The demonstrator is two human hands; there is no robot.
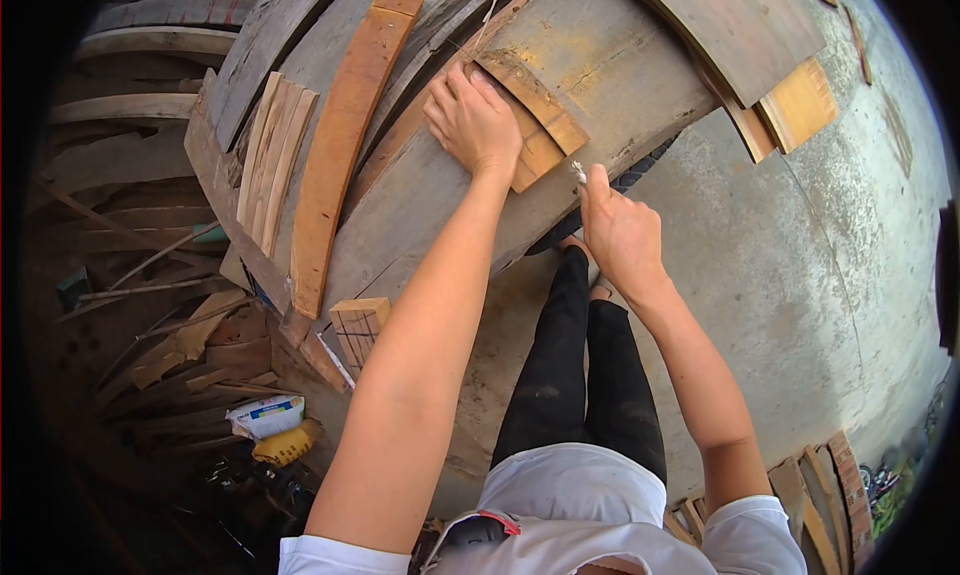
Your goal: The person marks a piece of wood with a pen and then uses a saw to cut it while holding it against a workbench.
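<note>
My left hand point(472, 120) is closed over the left end of a short curved wood piece point(535, 100), which lies on top of a flat wooden block point(535, 162) on the grey wooden bench point(400, 215). Just right of that piece, my right hand point(618, 220) is closed around a small whitish tool point(578, 172), its tip pointing up toward the curved piece's right end. Most of the tool is hidden in my fingers.
A long curved board point(350, 145) and thin strips point(275, 165) lie on the bench's left. A small block point(360, 327) sits at its near edge. Curved boards point(735, 35) overhang at upper right. Scrap wood and a bag point(268, 415) lie lower left.
</note>
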